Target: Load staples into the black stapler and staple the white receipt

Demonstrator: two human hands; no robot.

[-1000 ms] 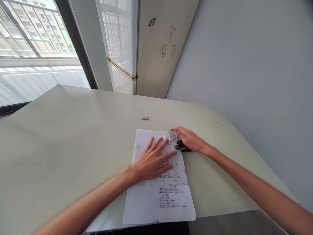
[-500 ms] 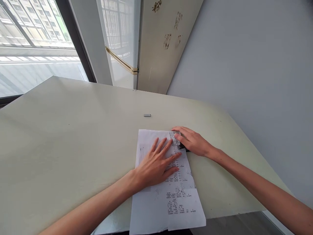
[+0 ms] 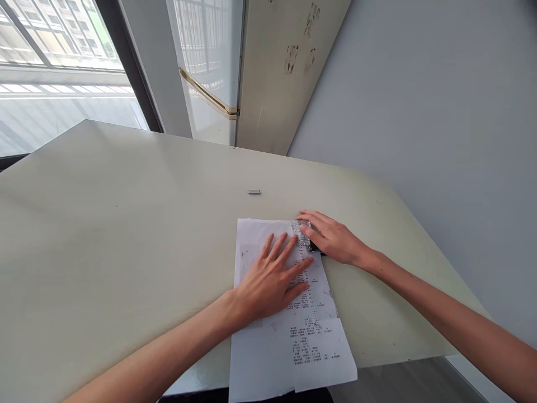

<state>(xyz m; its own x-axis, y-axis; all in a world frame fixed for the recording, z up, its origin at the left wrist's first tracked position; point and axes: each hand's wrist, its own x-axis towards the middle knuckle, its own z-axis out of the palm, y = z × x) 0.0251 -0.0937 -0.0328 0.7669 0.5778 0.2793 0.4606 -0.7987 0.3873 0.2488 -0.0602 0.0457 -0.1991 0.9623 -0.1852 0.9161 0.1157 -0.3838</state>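
Note:
Printed paper sheets [image 3: 260, 364] lie on the table, their lower part reaching over the front edge. Flat on them rests my left hand [image 3: 272, 280], fingers spread, pressing the paper down. At the upper right edge of the sheets my right hand [image 3: 329, 238] is closed over a small black stapler [image 3: 312, 246]. Most of the stapler is hidden under the palm and fingers, and its front end is at the paper's edge. Beyond the paper lies a short grey strip [image 3: 254, 192], which looks like a stick of staples.
The pale table [image 3: 126, 252] spreads wide to the left and right of the paper. Behind it stand a fridge [image 3: 268, 101] with a gold handle [image 3: 207, 94] and a window [image 3: 62, 67]. A grey wall [image 3: 419, 101] runs along the right.
The view has tilted down slightly, so the background sits higher. Both hands keep the same places on the paper and stapler. The sheets' lower end has swung slightly to the right.

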